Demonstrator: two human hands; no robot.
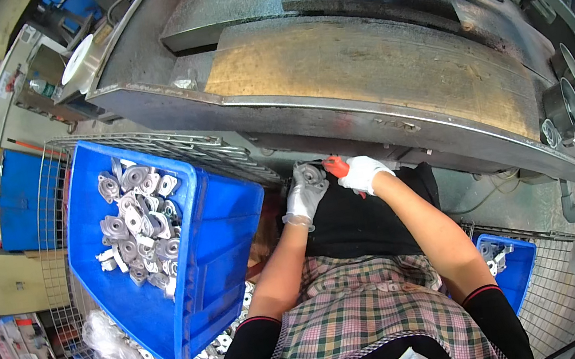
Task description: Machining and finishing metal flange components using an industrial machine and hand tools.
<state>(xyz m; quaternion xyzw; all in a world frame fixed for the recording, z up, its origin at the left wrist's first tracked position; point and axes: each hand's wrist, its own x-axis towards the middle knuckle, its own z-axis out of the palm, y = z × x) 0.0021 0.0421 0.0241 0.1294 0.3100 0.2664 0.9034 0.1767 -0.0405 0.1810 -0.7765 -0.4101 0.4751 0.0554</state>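
My left hand (307,200), in a white glove, is closed around a grey metal casting (310,174) with a round, ringed middle. It is held over my lap, in front of the bench edge. Just to the right, my gloved right hand (364,174) grips a red-handled hand tool (335,166). The tool's red end points at the casting, and another bit of red shows below the hand. Its working tip is too small to make out, and I cannot tell whether it touches the casting.
A large blue bin (219,240) with several similar castings (135,223) stands tilted at my left, on a wire cart (55,249). More castings and clear plastic (108,344) lie beneath it. Ahead runs a metal workbench (375,68). A smaller blue bin (518,276) with parts sits at right.
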